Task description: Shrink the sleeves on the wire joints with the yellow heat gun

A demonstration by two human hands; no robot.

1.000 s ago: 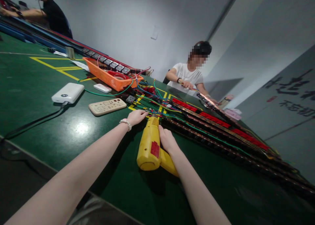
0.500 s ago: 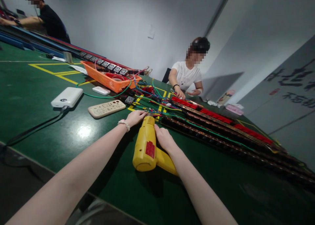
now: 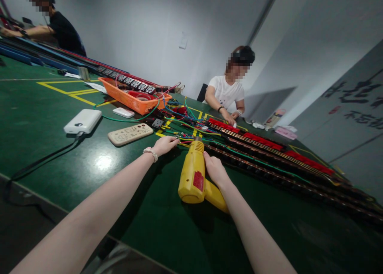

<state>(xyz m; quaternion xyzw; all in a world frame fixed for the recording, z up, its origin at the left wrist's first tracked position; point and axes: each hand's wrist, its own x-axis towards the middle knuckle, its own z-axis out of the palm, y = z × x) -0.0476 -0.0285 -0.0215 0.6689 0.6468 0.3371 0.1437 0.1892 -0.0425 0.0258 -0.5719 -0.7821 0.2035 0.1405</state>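
Observation:
A yellow heat gun (image 3: pixel 192 174) is gripped in my right hand (image 3: pixel 214 168), its nozzle pointing away from me toward the wires. My left hand (image 3: pixel 165 145) is closed at the ends of several thin coloured wires (image 3: pixel 187 137), fingertips pressed together on them. The nozzle sits just right of those fingertips, over the wires. From there the wires run right to long dark strips (image 3: pixel 254 162) and back toward an orange basket (image 3: pixel 134 102). A small black square part (image 3: pixel 157 123) lies behind my left hand.
On the green table (image 3: pixel 74 166) lie a cream phone (image 3: pixel 131 134), a white power bank (image 3: pixel 83 121) with a black cable, and a small white case (image 3: pixel 123 112). A person in white (image 3: pixel 227 92) works behind red strips (image 3: pixel 263 141); another in black (image 3: pixel 66 34) sits far left.
My right hand and the heat gun have moved right, away from my left hand. My left hand has barely shifted. The hands of the person in white have moved closer together.

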